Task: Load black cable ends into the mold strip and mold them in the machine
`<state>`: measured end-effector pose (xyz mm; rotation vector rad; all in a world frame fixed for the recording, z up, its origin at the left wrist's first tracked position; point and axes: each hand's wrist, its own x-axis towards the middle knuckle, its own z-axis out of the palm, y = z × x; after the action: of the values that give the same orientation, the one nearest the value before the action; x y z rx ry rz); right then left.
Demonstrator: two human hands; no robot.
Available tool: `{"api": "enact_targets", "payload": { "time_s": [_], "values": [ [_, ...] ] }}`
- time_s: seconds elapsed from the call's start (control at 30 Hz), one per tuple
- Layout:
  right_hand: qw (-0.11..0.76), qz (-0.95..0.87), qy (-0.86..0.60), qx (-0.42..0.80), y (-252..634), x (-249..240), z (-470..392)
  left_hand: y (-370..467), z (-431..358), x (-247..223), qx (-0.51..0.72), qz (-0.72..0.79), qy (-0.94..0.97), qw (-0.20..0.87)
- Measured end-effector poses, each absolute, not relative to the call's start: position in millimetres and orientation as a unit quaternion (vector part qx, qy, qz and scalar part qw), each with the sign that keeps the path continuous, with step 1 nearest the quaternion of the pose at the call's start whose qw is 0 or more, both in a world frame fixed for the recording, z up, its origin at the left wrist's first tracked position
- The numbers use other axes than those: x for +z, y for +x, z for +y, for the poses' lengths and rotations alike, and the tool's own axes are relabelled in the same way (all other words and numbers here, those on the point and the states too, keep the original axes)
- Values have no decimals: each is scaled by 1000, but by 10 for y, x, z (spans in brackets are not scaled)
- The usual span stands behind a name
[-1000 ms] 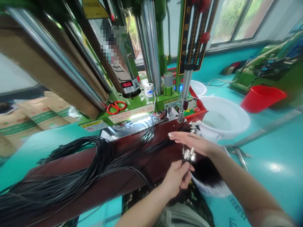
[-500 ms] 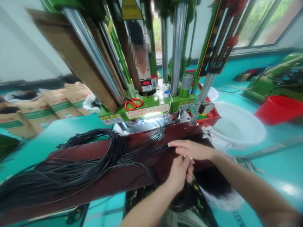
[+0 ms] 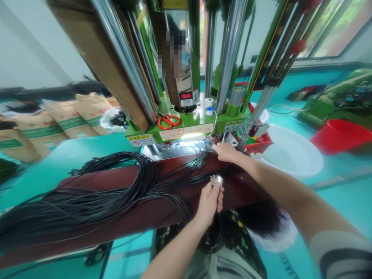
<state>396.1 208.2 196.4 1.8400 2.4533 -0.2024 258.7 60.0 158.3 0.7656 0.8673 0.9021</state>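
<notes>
My left hand (image 3: 209, 199) is closed around several small silvery metal connectors (image 3: 216, 180), whose ends stick up above the thumb. Farther forward, my right hand (image 3: 228, 152) reaches to the right part of the lit metal plate (image 3: 171, 150) under the green press (image 3: 188, 128). Its fingers are pressed together, and whatever is in them is too small or hidden to make out. Thin black cables (image 3: 200, 155) run from that plate onto the dark red tabletop (image 3: 250, 188). A large coil of black cables (image 3: 116, 205) covers the table's left side.
Orange-handled scissors (image 3: 169, 121) lie on the press ledge. A red bin (image 3: 263, 142) stands right of the press, beside a big white tub (image 3: 293, 155) and a red basin (image 3: 340, 135). Brown paper sacks (image 3: 52, 126) line the left. A person's reflection shows in the press cylinder.
My right hand has left my left hand and moved forward to the press plate. My left hand has shifted slightly left, and the metal connectors in it now show plainly.
</notes>
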Motion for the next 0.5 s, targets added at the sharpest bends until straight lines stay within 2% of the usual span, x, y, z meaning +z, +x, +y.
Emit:
{"api": "enact_targets", "payload": {
  "time_s": [0.2,0.37,0.43,0.5],
  "values": [
    [38,748,644,-157,4117,2219,1910,2594,613,1572,411,413,356,730],
    [-3,685,654,-322,4346,2289,1276,2631,638,1618,411,418,348,732],
    [-83,634,647,-416,4367,2201,970,2678,646,1648,395,420,356,735],
    [-223,538,615,-531,4341,2072,711,2736,655,1675,372,425,373,736]
  ]
}}
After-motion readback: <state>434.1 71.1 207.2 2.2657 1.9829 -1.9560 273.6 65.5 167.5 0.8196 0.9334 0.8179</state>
